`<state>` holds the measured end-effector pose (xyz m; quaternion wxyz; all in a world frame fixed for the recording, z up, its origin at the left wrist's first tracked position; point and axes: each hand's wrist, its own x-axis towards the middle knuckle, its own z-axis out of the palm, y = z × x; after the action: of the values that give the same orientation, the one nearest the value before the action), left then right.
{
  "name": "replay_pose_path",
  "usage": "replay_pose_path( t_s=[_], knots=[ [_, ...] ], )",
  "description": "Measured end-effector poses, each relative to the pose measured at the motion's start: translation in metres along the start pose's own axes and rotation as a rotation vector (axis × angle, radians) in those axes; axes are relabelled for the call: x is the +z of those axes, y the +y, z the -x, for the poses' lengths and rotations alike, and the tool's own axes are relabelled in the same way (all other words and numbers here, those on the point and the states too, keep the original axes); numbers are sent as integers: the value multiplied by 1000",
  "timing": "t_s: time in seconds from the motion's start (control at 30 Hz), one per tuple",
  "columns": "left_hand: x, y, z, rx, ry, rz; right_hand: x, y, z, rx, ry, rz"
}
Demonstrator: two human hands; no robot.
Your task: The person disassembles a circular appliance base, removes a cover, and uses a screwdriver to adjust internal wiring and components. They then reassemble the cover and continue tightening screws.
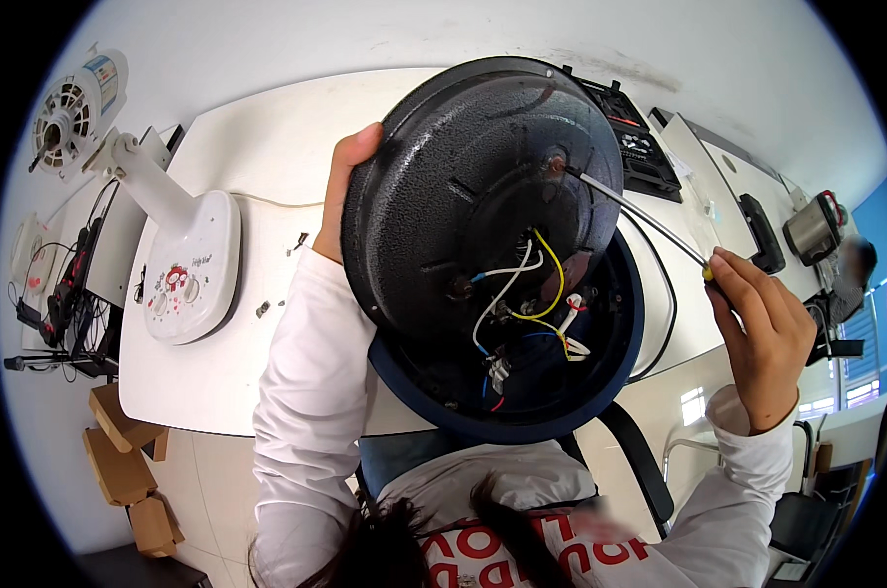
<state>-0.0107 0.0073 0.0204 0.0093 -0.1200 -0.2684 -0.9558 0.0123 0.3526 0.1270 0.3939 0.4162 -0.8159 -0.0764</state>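
A round black metal pan (433,196) is tilted up with its underside toward me, and my left hand (345,186) grips its left rim. In my right hand (762,328) is a screwdriver (644,216) with a long metal shaft. Its tip meets a rusty spot on the upper right of the underside. White and yellow wires (561,269) run from the pan down into a dark blue round base (522,428), which stands at the table's near edge under the pan. My left fingertips behind the rim are hidden.
A white fan stand (203,265) lies on the white table (296,127) at left, with small screws nearby. Its motor (71,113) is at far left. An open black tool case (644,147) sits at back right. Cardboard boxes (120,465) are on the floor. Another person (848,279) is at far right.
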Motion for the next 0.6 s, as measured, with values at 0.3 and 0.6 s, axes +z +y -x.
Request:
replay_pose_path(
  t_s=[0.3,0.6],
  knots=[
    [1,0,-1,30,13,-46,-2,1,1,6,11,-25],
    [2,0,0,29,-18,-50,3,1,0,16,-3,-42]
  ],
)
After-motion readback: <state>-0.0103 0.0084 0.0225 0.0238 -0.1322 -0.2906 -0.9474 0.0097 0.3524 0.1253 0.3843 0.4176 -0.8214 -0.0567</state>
